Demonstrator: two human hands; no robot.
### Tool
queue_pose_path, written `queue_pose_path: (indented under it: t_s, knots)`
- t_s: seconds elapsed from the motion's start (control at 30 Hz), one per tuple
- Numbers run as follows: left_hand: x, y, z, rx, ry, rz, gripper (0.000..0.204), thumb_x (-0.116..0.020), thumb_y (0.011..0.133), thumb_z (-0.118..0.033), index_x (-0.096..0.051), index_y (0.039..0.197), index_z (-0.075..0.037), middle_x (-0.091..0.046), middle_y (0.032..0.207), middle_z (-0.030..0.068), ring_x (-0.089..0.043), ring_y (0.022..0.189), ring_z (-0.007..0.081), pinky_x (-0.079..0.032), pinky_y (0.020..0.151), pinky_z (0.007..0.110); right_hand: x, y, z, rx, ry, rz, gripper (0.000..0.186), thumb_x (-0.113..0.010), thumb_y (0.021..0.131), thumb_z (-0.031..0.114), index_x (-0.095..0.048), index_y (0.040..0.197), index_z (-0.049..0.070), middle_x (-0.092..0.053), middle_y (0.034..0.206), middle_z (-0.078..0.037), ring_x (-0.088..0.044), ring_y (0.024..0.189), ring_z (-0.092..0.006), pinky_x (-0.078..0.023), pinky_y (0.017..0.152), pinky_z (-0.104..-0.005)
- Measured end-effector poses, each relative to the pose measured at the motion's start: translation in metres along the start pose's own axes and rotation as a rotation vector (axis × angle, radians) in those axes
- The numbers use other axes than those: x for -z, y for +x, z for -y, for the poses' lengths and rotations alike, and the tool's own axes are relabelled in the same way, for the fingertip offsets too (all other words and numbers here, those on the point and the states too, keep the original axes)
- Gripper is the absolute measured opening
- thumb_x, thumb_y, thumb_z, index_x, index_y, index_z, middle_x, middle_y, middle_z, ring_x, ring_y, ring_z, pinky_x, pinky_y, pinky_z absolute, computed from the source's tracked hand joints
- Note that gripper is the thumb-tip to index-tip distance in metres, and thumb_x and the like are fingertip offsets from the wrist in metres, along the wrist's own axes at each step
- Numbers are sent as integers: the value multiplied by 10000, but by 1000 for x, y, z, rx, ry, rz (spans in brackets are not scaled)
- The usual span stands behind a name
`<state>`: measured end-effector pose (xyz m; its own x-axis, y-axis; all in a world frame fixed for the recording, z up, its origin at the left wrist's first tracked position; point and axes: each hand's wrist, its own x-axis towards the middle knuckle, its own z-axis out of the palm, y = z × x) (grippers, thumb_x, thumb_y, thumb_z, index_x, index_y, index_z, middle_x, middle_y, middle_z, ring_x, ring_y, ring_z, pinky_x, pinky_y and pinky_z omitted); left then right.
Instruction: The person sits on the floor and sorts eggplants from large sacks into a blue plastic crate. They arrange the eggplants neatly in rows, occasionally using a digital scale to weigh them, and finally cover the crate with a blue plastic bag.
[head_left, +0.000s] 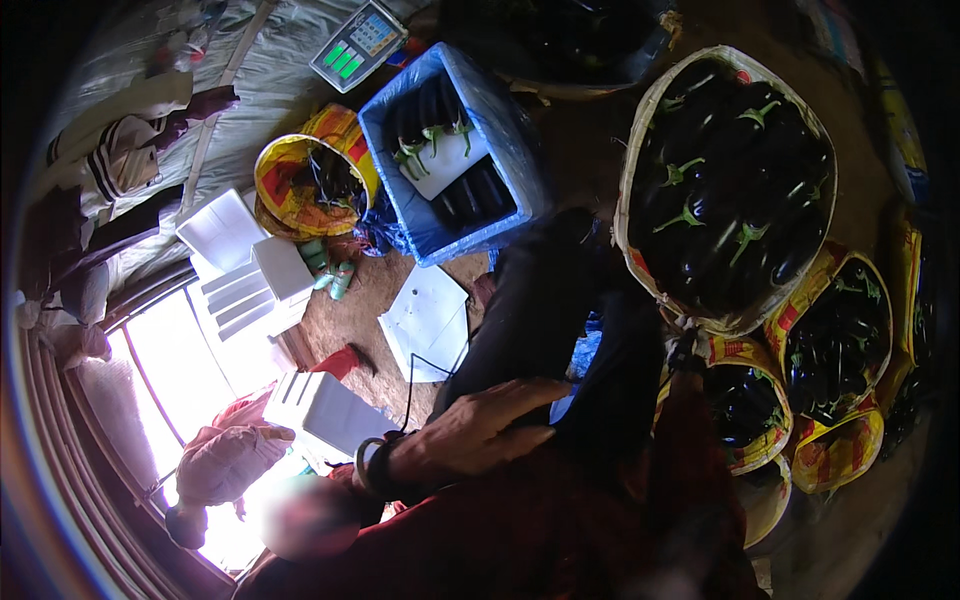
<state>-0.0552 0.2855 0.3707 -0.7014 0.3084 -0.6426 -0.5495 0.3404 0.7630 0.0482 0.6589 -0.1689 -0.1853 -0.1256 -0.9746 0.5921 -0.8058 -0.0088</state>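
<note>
My left hand (492,424), with bangles at the wrist, stretches its fingers over my dark-trousered leg and holds nothing. At the near rim of a large round basket (622,190), my right hand (686,352) is closed on the edge, though shadow hides part of its fingers. Glossy dark eggplants (720,170) with green stems fill that basket. Ahead of me stands a blue plastic-lined crate (520,165). Inside it, eggplants (430,115) lie at the far end and more (472,198) at the near end, with a white sheet (445,168) between them.
Yellow-and-red sacks (838,452) and more eggplants crowd the right. A yellow bag (285,205) and a weighing scale (358,45) stand far left. White foam boxes (255,285) and a white sheet (425,310) are at left. Another person (225,460) is by the bright opening.
</note>
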Motion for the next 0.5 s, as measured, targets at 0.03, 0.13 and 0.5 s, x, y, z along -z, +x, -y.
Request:
queue_pose_path:
  t_s: [0.03, 0.13, 0.5]
  knots:
    - [3, -3, -6, -11, -23, -39, 482, -593, 976, -144, -456, 1423, -24, -552, 1369, 169, -606, 1177, 279, -488, 993, 395, -4, -3, 1, -1, -3, -1, 394, -477, 1000, 330, -609, 1230, 39, -626, 1230, -122, -598, 1073, -311, -514, 918, -425]
    - [15, -6, -12, 130, -136, -26, 462, -575, 985, -131, -460, 1417, -20, -543, 1385, 167, -583, 1217, 277, -478, 1009, 407, -7, -4, 1, 5, -13, -9, 387, -491, 989, 318, -615, 1219, 32, -632, 1216, -123, -603, 1058, -309, -515, 911, -421]
    - [26, 39, 29, 162, -159, 77, 377, -635, 955, -216, -561, 1282, -42, -670, 999, 151, -686, 868, 249, -534, 744, 341, -1, -17, 5, 92, -44, -81, 364, -541, 951, 275, -634, 1179, 7, -652, 1166, -127, -620, 1002, -299, -518, 885, -407]
